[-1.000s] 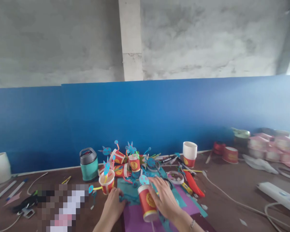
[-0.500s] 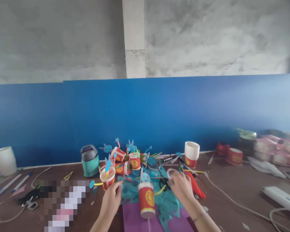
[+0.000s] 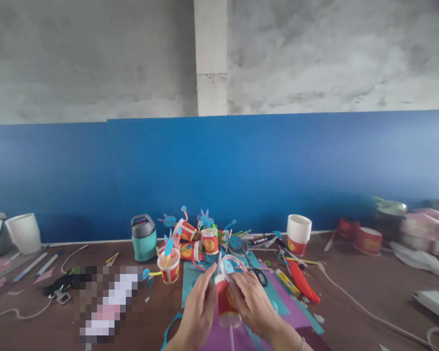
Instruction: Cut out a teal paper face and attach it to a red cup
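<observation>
Brown table, left hand half-open by cup, right hand gripping ring

Paper cup smooth; plastic flask; rough wall.

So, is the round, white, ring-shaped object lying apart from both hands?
No, the right hand holds this white ring close to the rim of the red paper cup with yellow print.
</observation>
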Demonstrator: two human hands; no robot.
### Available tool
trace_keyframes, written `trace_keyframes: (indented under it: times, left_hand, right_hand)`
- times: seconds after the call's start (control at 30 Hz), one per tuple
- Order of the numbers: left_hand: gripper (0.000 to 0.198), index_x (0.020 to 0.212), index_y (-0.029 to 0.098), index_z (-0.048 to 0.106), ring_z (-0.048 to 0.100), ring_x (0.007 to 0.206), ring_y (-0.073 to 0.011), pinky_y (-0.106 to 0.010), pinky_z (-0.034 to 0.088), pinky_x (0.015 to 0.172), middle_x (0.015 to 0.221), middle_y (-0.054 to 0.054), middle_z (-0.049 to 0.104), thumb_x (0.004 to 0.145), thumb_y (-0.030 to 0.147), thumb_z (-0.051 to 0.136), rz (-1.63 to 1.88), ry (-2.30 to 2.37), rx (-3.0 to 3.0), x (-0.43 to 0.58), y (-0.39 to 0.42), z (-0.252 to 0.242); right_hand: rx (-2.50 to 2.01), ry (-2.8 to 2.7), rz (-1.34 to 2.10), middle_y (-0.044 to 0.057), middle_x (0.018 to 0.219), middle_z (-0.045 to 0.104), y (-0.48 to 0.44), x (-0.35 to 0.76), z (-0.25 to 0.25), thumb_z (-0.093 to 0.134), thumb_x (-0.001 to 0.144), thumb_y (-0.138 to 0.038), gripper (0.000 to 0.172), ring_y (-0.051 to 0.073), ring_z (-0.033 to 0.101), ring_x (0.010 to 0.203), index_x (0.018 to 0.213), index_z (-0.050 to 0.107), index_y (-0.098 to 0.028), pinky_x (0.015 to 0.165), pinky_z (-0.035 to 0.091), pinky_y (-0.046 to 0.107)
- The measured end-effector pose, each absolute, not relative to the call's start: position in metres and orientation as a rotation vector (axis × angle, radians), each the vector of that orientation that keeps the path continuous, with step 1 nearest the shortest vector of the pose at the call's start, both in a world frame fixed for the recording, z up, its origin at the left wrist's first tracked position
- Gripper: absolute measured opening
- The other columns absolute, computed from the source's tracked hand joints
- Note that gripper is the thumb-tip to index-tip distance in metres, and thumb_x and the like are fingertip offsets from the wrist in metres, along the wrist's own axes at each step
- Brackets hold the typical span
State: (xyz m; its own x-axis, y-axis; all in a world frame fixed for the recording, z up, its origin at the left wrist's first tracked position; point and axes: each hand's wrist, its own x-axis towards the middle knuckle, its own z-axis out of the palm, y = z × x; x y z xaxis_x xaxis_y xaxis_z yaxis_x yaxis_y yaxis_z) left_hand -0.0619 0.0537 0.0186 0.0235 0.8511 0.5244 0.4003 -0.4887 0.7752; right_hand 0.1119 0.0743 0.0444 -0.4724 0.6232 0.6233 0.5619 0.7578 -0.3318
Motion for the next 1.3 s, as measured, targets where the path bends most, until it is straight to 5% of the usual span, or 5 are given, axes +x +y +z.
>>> trace_keyframes:
  times: [0.33, 0.67, 1.3]
  left_hand:
    - [0.051, 0.139, 0.021, 0.033, 0.054, 0.115, -0.0222, -0.036, 0.045, 0.095, 0.126, -0.013, 0.057, 0.089, 0.013, 0.038, 1.288, 1.074, 2.305, -0.053, 0.048, 0.012]
    - [0.014, 0.091, 0.02, 0.061, 0.06, 0.068, -0.0172, -0.027, 0.048, 0.064, 0.079, -0.005, 0.065, 0.086, 0.026, 0.049, 1.403, 1.407, 2.075, -0.052, 0.051, 0.01]
    - [0.021, 0.073, 0.022, 0.055, 0.054, 0.065, -0.017, -0.026, 0.038, 0.062, 0.067, -0.003, 0.057, 0.089, 0.024, 0.043, 1.428, 1.411, 2.155, -0.054, 0.044, 0.017]
  right_hand:
    - [-0.856, -2.205, 0.126, 0.001, 0.072, 0.061, 0.078, 0.11, 0.036, 0.031, 0.094, -0.017, 0.019, 0.018, 0.057, 0.065, 0.085, 0.048, -0.021, 0.071, 0.038, 0.034]
    - [-0.801, -2.237, 0.07, 0.004, 0.079, 0.064, 0.072, 0.107, 0.041, 0.037, 0.09, -0.013, 0.02, 0.019, 0.058, 0.072, 0.102, 0.051, -0.02, 0.074, 0.037, 0.034]
    - [-0.755, -2.189, 0.212, 0.002, 0.071, 0.062, 0.056, 0.1, 0.054, 0.038, 0.087, -0.012, 0.02, 0.017, 0.056, 0.066, 0.086, 0.056, -0.021, 0.07, 0.038, 0.032]
